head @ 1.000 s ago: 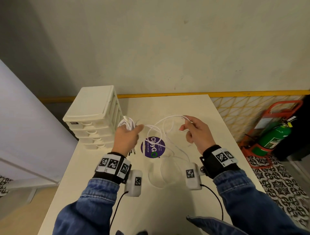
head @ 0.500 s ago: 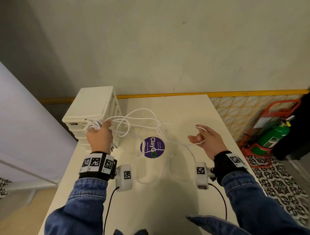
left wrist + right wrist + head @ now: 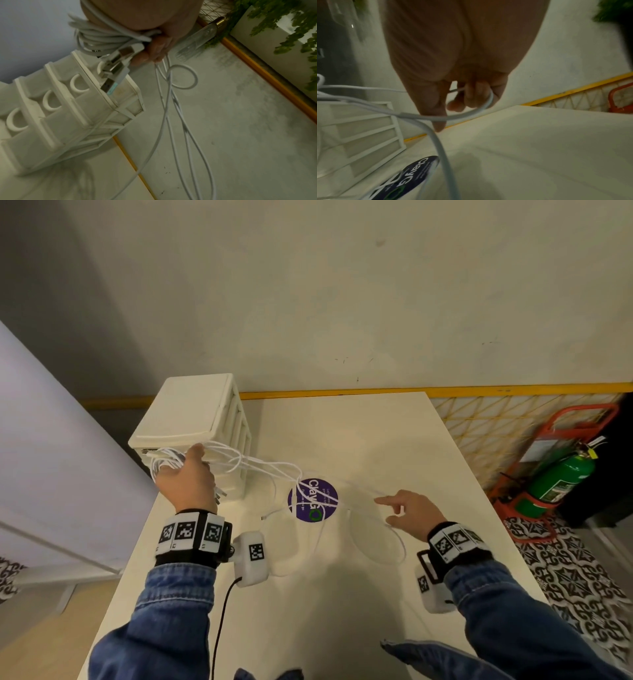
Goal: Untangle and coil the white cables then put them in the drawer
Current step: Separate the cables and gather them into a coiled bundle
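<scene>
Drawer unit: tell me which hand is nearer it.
Left. The left hand holds cables right against the drawer unit; the right hand is beyond the purple sticker.

The head camera looks steeply down on the table (image 3: 376,440). Each wrist camera sits close under its palm, both sharing the drawer unit (image 3: 68,115).

My cream table (image 3: 376,440) carries a white drawer unit (image 3: 191,419) at its far left corner. Just right of it lies a purple sticker (image 3: 313,501), with white cables (image 3: 394,542) looped around it.
</scene>
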Motion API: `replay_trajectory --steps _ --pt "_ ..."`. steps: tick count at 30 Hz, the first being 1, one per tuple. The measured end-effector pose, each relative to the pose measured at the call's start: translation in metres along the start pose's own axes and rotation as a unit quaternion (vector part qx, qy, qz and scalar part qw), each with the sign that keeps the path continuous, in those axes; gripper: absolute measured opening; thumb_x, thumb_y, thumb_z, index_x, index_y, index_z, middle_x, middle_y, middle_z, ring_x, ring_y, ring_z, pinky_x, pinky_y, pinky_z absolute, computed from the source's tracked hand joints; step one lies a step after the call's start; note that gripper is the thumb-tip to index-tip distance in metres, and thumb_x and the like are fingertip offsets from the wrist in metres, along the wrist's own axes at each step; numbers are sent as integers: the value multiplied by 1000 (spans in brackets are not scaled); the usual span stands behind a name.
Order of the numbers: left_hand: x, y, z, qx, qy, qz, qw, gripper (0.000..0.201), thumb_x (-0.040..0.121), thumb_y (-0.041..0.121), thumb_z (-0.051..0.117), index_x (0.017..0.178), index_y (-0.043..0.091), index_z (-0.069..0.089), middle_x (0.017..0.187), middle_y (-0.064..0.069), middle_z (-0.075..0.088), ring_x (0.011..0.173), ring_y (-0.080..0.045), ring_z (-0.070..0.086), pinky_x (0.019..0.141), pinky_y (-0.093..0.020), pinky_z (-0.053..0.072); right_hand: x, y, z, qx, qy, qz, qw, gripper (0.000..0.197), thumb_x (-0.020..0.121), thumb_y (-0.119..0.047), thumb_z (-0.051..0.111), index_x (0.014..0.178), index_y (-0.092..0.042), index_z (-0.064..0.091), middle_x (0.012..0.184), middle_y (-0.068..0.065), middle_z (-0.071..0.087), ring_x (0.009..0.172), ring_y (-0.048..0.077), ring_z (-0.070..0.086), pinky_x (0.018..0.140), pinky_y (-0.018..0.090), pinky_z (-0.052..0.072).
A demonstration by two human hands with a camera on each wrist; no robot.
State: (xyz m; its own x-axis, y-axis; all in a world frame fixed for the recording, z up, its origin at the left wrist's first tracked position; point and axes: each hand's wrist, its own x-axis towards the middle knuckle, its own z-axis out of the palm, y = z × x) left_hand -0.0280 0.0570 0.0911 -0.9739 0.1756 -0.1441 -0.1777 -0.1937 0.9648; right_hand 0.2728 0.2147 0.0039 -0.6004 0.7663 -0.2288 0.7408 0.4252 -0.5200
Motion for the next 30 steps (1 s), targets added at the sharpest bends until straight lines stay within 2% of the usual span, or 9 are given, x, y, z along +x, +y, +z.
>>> replay_trajectory --steps 4,7,10,14,17,23,26,28,30 --pt "-1 -1 3 -2 -2 5 1000 23 78 14 68 82 9 46 59 -3 51 41 -12 44 44 -19 39 4 -6 4 -67 -72 34 995 75 86 -13 55 148 -24 14 123 6 37 107 22 50 90 26 40" --pt "-1 -1 3 -10 13 26 1000 17 77 14 69 76 13 52 68 -2 58 55 -16 55 56 -25 48 7 -11 -1 -129 1 63 990 87 84 -3 54 148 -24 -1 132 12 31 112 29 49 94 33 45" --pt "-2 -3 4 -17 4 29 999 18 78 15 70 74 19 53 73 -2 61 63 -18 58 63 -29 51 10 -12 -6 -159 27 102 982 79 84 -1 50 148 -25 11 134 14 30 113 30 48 96 35 45" --pt "-7 -6 9 0 -20 20 1000 20 83 18 67 72 17 50 64 0 53 49 -12 49 54 -24 44 4 -19 -1 -43 -155 99 982 67 76 -11 72 134 -30 45 122 3 46 112 22 50 97 32 44" --pt "-11 -8 11 4 -27 9 1000 23 84 20 67 71 16 48 61 -1 50 45 -12 45 46 -21 40 -6 -28 6 4 -250 62 966 55 80 0 58 126 -31 55 113 -5 51 102 16 52 88 25 42" --pt "-6 -15 8 21 -10 12 1000 25 83 20 66 68 16 46 60 -2 50 46 -14 45 50 -24 40 -15 -30 2 89 -279 49 955 50 71 -4 44 96 -37 72 125 -5 58 110 15 50 90 24 37" --pt "-5 -19 7 24 -1 16 1000 25 83 19 65 67 17 45 58 -2 50 44 -13 44 50 -26 39 -17 -33 -1 161 -261 67 950 26 63 -29 51 75 -32 74 106 12 56 83 19 42 72 26 34" --pt "-6 -23 8 37 -14 16 999 21 84 19 65 74 16 47 59 -3 49 44 -14 43 51 -28 38 -18 -35 -2 192 -236 61 951 15 71 -39 62 68 -28 71 95 4 55 76 15 42 70 24 34" --pt "-7 -27 10 61 -50 16 997 19 85 20 65 89 15 47 60 -5 48 44 -15 43 44 -23 38 -14 -34 0 178 -190 22 965 16 86 -35 60 75 -31 71 104 -4 62 89 9 54 81 21 39"
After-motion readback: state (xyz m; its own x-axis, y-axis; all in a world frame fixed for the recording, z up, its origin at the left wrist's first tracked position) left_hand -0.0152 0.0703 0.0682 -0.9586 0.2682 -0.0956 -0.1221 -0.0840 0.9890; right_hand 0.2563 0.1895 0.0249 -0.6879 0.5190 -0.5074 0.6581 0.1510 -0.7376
